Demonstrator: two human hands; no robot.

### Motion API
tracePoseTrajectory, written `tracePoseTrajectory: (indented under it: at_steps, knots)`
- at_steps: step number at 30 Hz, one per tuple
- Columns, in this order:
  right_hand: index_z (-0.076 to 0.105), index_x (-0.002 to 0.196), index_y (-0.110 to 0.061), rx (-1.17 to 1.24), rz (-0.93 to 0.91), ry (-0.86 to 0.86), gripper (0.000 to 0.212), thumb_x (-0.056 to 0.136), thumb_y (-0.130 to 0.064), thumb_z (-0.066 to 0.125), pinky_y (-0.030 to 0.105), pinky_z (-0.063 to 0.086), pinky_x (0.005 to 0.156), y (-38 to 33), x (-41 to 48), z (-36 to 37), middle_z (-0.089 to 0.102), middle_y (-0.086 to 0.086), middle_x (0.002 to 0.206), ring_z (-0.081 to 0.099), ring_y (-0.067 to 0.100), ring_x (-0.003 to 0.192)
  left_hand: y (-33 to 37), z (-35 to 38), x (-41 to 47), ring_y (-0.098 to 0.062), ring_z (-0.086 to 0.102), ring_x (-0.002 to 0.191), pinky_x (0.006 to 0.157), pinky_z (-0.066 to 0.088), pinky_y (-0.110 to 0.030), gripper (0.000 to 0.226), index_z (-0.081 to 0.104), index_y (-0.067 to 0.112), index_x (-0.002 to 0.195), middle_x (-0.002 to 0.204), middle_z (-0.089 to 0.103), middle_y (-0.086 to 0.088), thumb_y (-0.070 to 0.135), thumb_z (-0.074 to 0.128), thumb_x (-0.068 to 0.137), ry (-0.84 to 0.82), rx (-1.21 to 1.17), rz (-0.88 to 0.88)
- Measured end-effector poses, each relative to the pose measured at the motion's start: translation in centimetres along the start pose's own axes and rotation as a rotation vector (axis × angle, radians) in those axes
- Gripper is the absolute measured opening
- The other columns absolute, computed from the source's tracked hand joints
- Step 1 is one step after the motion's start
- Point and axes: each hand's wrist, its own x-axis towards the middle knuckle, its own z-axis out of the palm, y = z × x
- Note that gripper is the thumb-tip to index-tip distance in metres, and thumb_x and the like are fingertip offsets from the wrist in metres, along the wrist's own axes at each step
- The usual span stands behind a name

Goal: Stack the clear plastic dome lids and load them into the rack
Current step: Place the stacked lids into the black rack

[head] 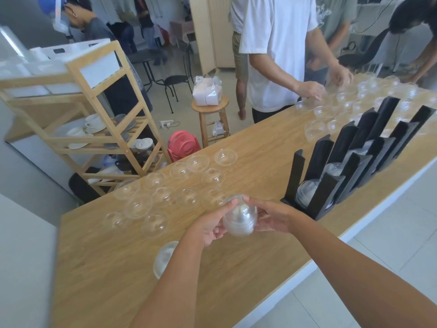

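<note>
A stack of clear dome lids [240, 217] hangs just above the wooden table [248, 268], held between both hands. My left hand [209, 227] grips its left side and my right hand [269, 215] grips its right side. Several loose clear dome lids [163, 197] lie scattered on the table to the left and beyond. Another small stack of lids [164, 258] lies on its side under my left forearm. The black slotted rack [343, 166] stands to the right, with stacked lids [306, 191] in its nearest slots.
A person in a white shirt [279, 50] stands at the table's far side, hands on more lids [331, 107]. Another person leans in at the top right. A wooden shelf unit [89, 119], a stool [210, 119] and a red fan [182, 144] stand beyond the table's left edge.
</note>
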Motion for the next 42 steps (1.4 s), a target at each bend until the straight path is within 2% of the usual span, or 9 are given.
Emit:
tracePoseTrajectory:
  at_steps: [4, 9, 13, 16, 27, 31, 34, 38, 42]
  knots:
    - [0.065, 0.125, -0.015, -0.050, -0.104, 0.001, 0.065, 0.079, -0.060, 0.073, 0.037, 0.059, 0.086, -3.0, -2.2, 0.7, 0.063, 0.011, 0.124, 0.063, 0.024, 0.110, 3.3, 0.0, -1.5, -0.021, 0.059, 0.086, 0.077, 0.049, -0.030, 0.085, 0.070, 0.021, 0.104, 0.100, 0.068, -0.005, 0.081, 0.074, 0.045, 0.054, 0.077, 0.130]
    - [0.065, 0.124, -0.016, -0.066, -0.249, 0.086, 0.070, 0.074, -0.065, 0.072, 0.039, 0.057, 0.092, -8.0, -5.8, 0.9, 0.068, 0.008, 0.118, 0.067, 0.022, 0.106, 9.6, 0.6, -4.3, -0.019, 0.058, 0.077, 0.070, 0.045, -0.028, 0.076, 0.073, 0.020, 0.101, 0.089, 0.069, -0.003, 0.074, 0.078, 0.047, 0.021, 0.130, 0.321]
    - [0.062, 0.128, -0.013, -0.086, -0.367, 0.151, 0.083, 0.069, -0.070, 0.073, 0.040, 0.056, 0.093, -12.5, -9.4, -0.3, 0.064, 0.011, 0.124, 0.064, 0.026, 0.110, 15.6, 2.4, -6.4, -0.022, 0.065, 0.089, 0.078, 0.050, -0.031, 0.068, 0.073, 0.015, 0.104, 0.094, 0.075, -0.004, 0.064, 0.081, 0.057, -0.007, 0.169, 0.469]
    - [0.066, 0.120, -0.015, -0.058, -0.440, 0.184, 0.071, 0.071, -0.066, 0.074, 0.038, 0.059, 0.088, -15.2, -12.3, -2.5, 0.064, 0.014, 0.120, 0.065, 0.027, 0.108, 19.4, 4.9, -7.4, -0.022, 0.068, 0.094, 0.082, 0.053, -0.032, 0.057, 0.071, 0.018, 0.106, 0.095, 0.077, -0.004, 0.059, 0.080, 0.067, -0.040, 0.200, 0.545]
    - [0.056, 0.132, -0.008, 0.071, -0.512, 0.393, 0.071, 0.078, -0.048, 0.079, 0.042, 0.061, 0.082, -16.9, -18.2, -15.6, 0.055, 0.020, 0.131, 0.064, 0.032, 0.110, 25.5, 17.8, -5.5, -0.033, 0.066, 0.105, 0.100, 0.049, -0.045, 0.076, 0.056, 0.014, 0.126, 0.119, 0.065, -0.017, 0.061, 0.077, 0.070, -0.232, 0.280, 0.496]
    - [0.064, 0.124, -0.010, 0.124, -0.525, 0.427, 0.064, 0.076, -0.050, 0.079, 0.040, 0.061, 0.082, -15.7, -18.0, -19.8, 0.062, 0.018, 0.127, 0.069, 0.031, 0.105, 26.4, 21.9, -3.4, -0.033, 0.063, 0.109, 0.106, 0.043, -0.048, 0.097, 0.051, 0.017, 0.133, 0.123, 0.061, -0.019, 0.065, 0.081, 0.054, -0.252, 0.355, 0.471]
    - [0.060, 0.129, -0.007, 0.153, -0.482, 0.479, 0.076, 0.073, -0.055, 0.078, 0.046, 0.058, 0.090, -14.5, -17.4, -21.8, 0.061, 0.021, 0.127, 0.067, 0.036, 0.106, 26.8, 23.9, -1.6, -0.028, 0.067, 0.103, 0.101, 0.046, -0.041, 0.106, 0.056, 0.018, 0.132, 0.117, 0.066, -0.015, 0.069, 0.083, 0.043, -0.259, 0.419, 0.470]
    - [0.054, 0.134, -0.004, 0.152, -0.443, 0.552, 0.083, 0.075, -0.059, 0.076, 0.042, 0.059, 0.084, -13.4, -16.1, -23.0, 0.061, 0.022, 0.124, 0.067, 0.034, 0.105, 27.2, 25.0, 1.5, -0.024, 0.071, 0.093, 0.108, 0.040, -0.044, 0.079, 0.064, 0.025, 0.122, 0.100, 0.075, -0.007, 0.066, 0.082, 0.057, -0.285, 0.501, 0.490]
    - [0.053, 0.135, -0.002, 0.174, -0.428, 0.635, 0.083, 0.078, -0.059, 0.072, 0.041, 0.056, 0.092, -12.4, -14.8, -23.0, 0.063, 0.022, 0.122, 0.068, 0.032, 0.102, 27.6, 25.4, 4.4, -0.022, 0.071, 0.093, 0.111, 0.037, -0.043, 0.066, 0.064, 0.029, 0.119, 0.089, 0.077, 0.000, 0.064, 0.077, 0.065, -0.359, 0.563, 0.458]
